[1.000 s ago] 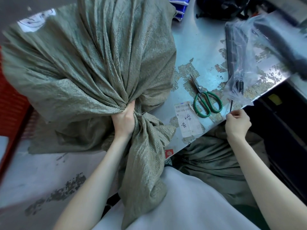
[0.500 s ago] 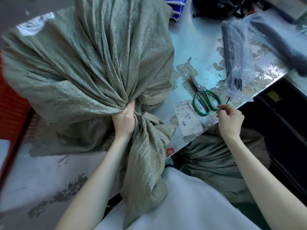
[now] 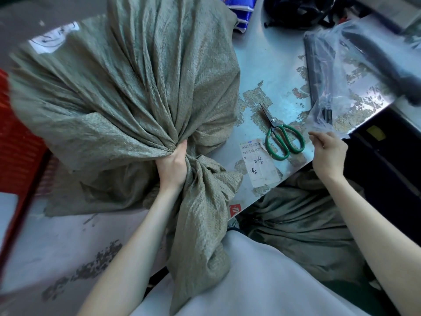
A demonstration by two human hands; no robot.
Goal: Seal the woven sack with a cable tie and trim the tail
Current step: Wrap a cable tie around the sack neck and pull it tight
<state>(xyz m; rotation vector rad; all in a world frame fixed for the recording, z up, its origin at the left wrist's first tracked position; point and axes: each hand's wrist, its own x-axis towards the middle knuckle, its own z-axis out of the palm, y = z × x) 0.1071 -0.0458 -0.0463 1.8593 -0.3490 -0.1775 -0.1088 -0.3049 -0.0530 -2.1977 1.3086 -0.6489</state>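
Note:
A large grey-green woven sack (image 3: 127, 92) lies on the worn metal table (image 3: 273, 60). My left hand (image 3: 173, 165) is clenched around its gathered neck, and the loose mouth hangs down toward me. My right hand (image 3: 329, 153) hovers at the table's near edge, its fingertips at the rim of a clear plastic bag (image 3: 341, 71) that holds black cable ties (image 3: 327, 114). The back of that hand faces me, and no tie shows in it. Green-handled scissors (image 3: 284, 140) lie shut on the table, just left of my right hand.
A paper label (image 3: 257, 163) sits beside the scissors. Another grey-green sack (image 3: 296, 224) rests below the table edge. A red crate (image 3: 16, 137) stands at the left, blue packets (image 3: 239, 12) and black gear (image 3: 296, 10) at the back.
My right hand, which had a thin black tie at its fingertips near the scissors, has moved up and right to the plastic bag's rim. My left hand still grips the neck.

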